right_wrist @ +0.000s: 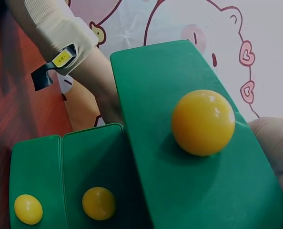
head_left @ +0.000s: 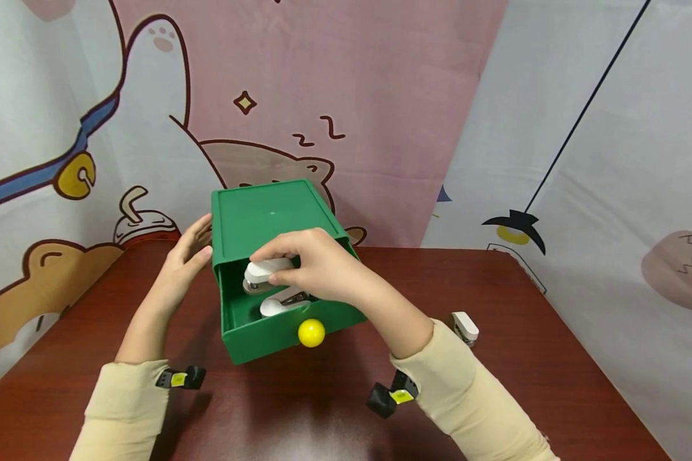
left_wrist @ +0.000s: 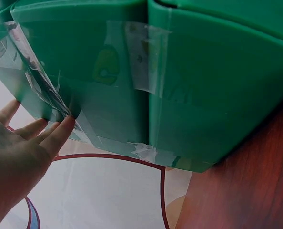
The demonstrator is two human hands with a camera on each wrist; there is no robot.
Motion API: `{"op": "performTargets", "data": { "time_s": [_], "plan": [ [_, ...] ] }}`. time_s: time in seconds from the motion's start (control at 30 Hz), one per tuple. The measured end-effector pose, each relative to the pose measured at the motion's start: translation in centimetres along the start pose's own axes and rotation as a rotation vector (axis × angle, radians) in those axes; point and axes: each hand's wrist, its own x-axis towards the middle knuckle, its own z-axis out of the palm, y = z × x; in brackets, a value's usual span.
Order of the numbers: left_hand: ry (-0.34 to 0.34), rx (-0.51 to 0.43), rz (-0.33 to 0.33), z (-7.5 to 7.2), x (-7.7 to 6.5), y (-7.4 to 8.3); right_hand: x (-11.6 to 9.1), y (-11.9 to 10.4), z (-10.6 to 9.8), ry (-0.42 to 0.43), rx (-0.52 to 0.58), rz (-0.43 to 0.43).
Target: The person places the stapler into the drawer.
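Observation:
A green drawer cabinet (head_left: 273, 214) has its top drawer (head_left: 259, 342) pulled out, with a round yellow knob (head_left: 311, 333) on the front. Over that drawer's opening, my right hand (head_left: 323, 266) pinches a white stapler (head_left: 262, 275) between thumb and fingers. Inside lie a white rounded thing (head_left: 272, 307) and a small dark and metallic thing (head_left: 295, 298), partly hidden by the hand. With extended fingers, my left hand (head_left: 187, 256) touches the cabinet's left side; its fingertips reach the taped side panel (left_wrist: 103, 71) in the left wrist view.
Another white stapler (head_left: 466, 328) is on the brown table (head_left: 530, 365), right of the cabinet beside my right forearm. Two lower drawers (right_wrist: 86, 157) with yellow knobs sit closed below the open one. A patterned cloth (head_left: 380, 115) hangs behind the table.

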Motion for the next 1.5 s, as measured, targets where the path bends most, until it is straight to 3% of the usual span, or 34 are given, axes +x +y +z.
{"op": "performTargets", "data": {
  "time_s": [0.3, 0.83, 1.5],
  "plan": [
    [-0.002, -0.001, -0.003, 0.01, -0.02, 0.08, 0.39, -0.17, 0.19, -0.056, -0.036, 0.059],
    [0.001, 0.008, 0.0, 0.01, -0.11, 0.04, 0.57, -0.37, 0.23, -0.112, -0.061, 0.063],
    [0.002, -0.008, 0.014, 0.05, 0.03, -0.19, 0.1, -0.24, 0.05, -0.035, -0.011, 0.078]
  ]
}}
